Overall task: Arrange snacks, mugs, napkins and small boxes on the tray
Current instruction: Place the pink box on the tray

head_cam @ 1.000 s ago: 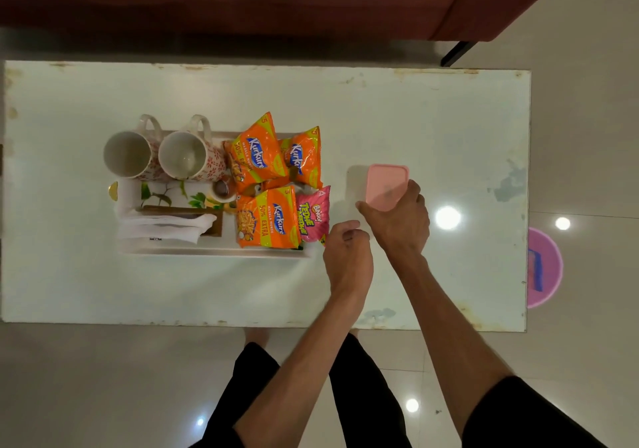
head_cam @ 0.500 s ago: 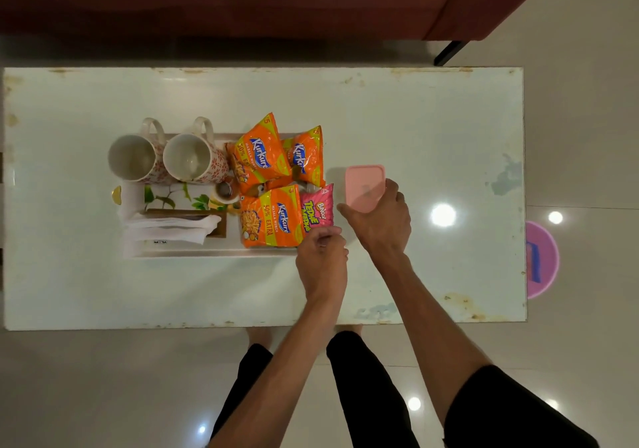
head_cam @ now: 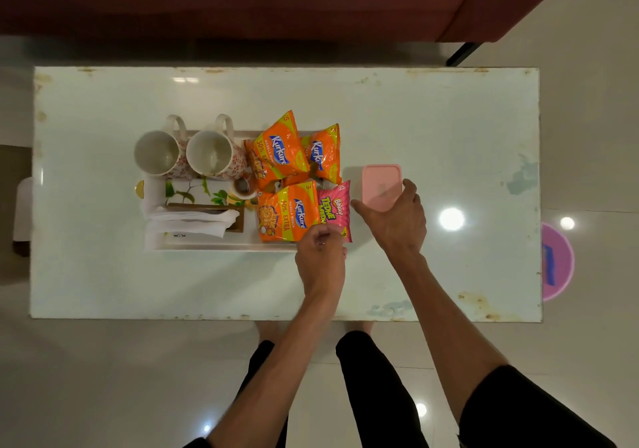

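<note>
Moved: both hands and the pink box have shifted left toward the tray since a second ago; left hand now reaches the pink packet.
Right hand (head_cam: 394,221): fingers spread around the near end of the pink box (head_cam: 381,184), gripping it; box is just right of the tray, whether it rests on the counter or is lifted cannot be told.
Left hand (head_cam: 321,250): fingers curled and pinched at the near edge of the pink snack packet (head_cam: 333,205); looks closed on it.
Tray (head_cam: 214,245): white, left of centre on the counter (head_cam: 449,129).
Mugs: two patterned ones side by side at the tray's far left, left mug (head_cam: 157,153), right mug (head_cam: 211,152), upright, handles pointing away.
Napkins (head_cam: 188,221): white stack at the tray's near left, over a brown holder.
Snacks: three orange packets, two at the far side (head_cam: 278,152) (head_cam: 323,153), one near (head_cam: 287,214), touching the pink packet.
Small cup (head_cam: 242,186): between mugs and packets.
Floor: purple round thing (head_cam: 556,261) right of the counter.
</note>
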